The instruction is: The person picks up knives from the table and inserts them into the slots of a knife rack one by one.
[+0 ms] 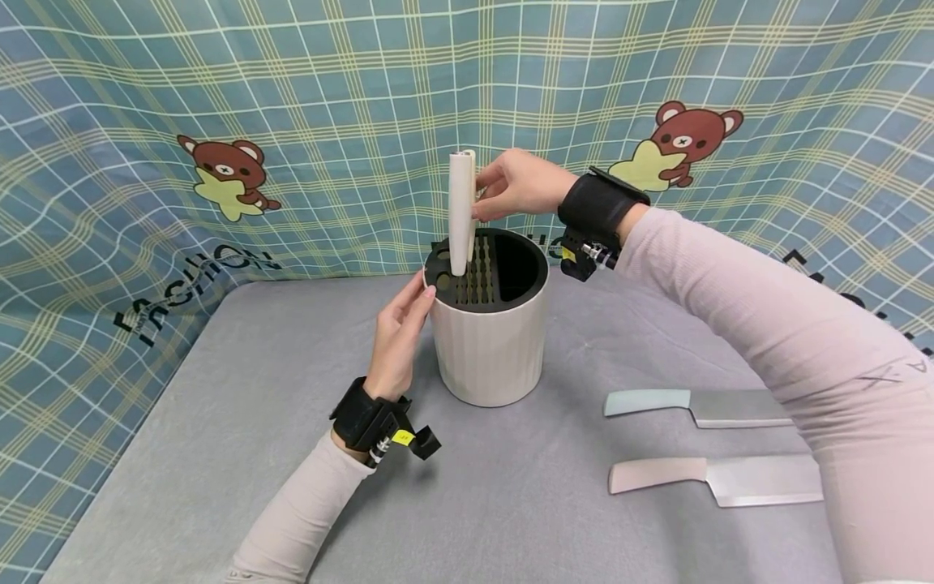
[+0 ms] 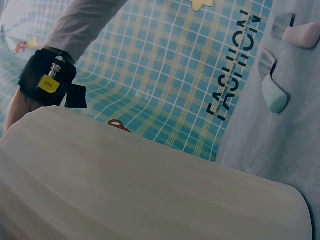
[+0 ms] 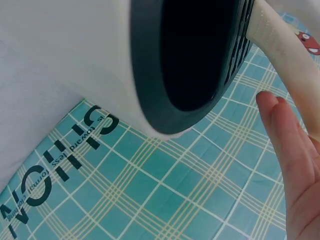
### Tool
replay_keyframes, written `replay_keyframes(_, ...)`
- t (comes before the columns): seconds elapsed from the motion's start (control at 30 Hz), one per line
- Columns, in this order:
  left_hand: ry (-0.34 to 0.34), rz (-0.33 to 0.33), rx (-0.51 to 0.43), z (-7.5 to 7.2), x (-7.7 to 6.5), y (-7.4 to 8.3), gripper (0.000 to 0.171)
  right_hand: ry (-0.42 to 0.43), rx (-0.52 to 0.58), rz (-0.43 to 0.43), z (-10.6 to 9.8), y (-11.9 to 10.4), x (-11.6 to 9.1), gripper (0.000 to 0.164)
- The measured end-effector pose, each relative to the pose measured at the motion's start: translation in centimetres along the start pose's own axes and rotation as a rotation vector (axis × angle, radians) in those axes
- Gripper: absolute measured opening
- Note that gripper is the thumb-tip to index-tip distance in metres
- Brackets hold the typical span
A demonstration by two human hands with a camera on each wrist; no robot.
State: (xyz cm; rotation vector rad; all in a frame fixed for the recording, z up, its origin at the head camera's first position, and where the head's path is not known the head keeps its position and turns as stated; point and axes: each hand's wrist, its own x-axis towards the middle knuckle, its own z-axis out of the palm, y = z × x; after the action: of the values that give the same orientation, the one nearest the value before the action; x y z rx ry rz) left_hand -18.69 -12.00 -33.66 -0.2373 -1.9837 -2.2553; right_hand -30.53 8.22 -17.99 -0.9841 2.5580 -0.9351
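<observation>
Pinching the cream handle (image 1: 460, 207) near its top, my right hand (image 1: 516, 185) holds it upright in a slot of the black insert (image 1: 487, 268) at the mouth of the white ribbed holder (image 1: 490, 341). My left hand (image 1: 397, 337) rests with straight fingers against the holder's left side. It stands mid-bench (image 1: 255, 389). Two cleavers lie to its right, blue-handled (image 1: 700, 405) and pink-handled (image 1: 718, 478). Whatever is attached below the handle is hidden, probably a blade.

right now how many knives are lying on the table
2. The knife with the pale blue handle lies right of the white knife holder, and the pink-handled knife lies just nearer the person. A white-handled tool stands in the holder; its blade is hidden.
</observation>
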Motion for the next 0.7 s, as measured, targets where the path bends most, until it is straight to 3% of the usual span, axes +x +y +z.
replay_keyframes(0.2,0.0,0.007,-0.005,0.0,0.0,0.0,0.055,-0.005,-0.013,0.017,-0.3,0.0,-0.9,0.064)
replay_keyframes(0.7,-0.004,0.011,-0.006,0.1,0.0,0.1,0.055,0.054,0.007,-0.036,-0.6,1.4,-3.9,0.072)
